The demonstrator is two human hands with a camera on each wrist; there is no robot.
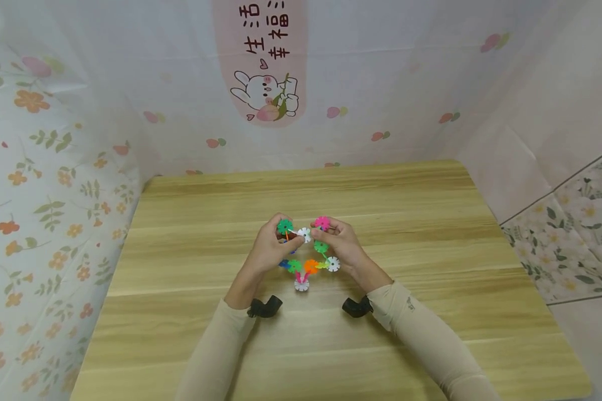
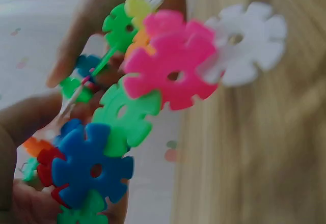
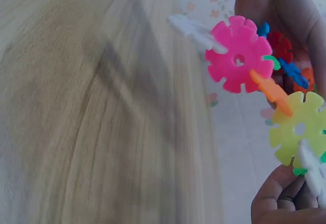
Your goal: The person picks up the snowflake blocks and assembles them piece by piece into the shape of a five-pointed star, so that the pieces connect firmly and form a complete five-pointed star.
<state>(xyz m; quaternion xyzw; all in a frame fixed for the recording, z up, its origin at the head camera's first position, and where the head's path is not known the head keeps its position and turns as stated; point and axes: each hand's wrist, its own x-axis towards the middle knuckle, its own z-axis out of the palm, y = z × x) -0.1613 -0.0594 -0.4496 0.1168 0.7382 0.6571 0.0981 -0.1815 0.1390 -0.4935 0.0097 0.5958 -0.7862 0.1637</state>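
Note:
A loop of colourful notched plastic snowflake discs, joined edge to edge, is held between both hands above the table (image 1: 411,223). My left hand (image 1: 267,248) grips its left side, with the thumb reaching toward a white disc (image 1: 305,234) and a dark green disc (image 1: 285,226) by the fingers. On the other side my right hand (image 1: 348,245) holds the loop beside a pink disc (image 1: 323,223) and a green disc (image 1: 320,247). Nearest the body hangs another white disc (image 1: 301,285). A blue disc (image 2: 94,165) shows close in the left wrist view; a yellow disc (image 3: 299,128) in the right.
Black wrist-worn devices (image 1: 265,307) sit at both sleeve cuffs. Behind the wooden table hangs a pale cloth (image 1: 381,83) with a printed rabbit, and a floral cloth (image 1: 55,223) covers the left side.

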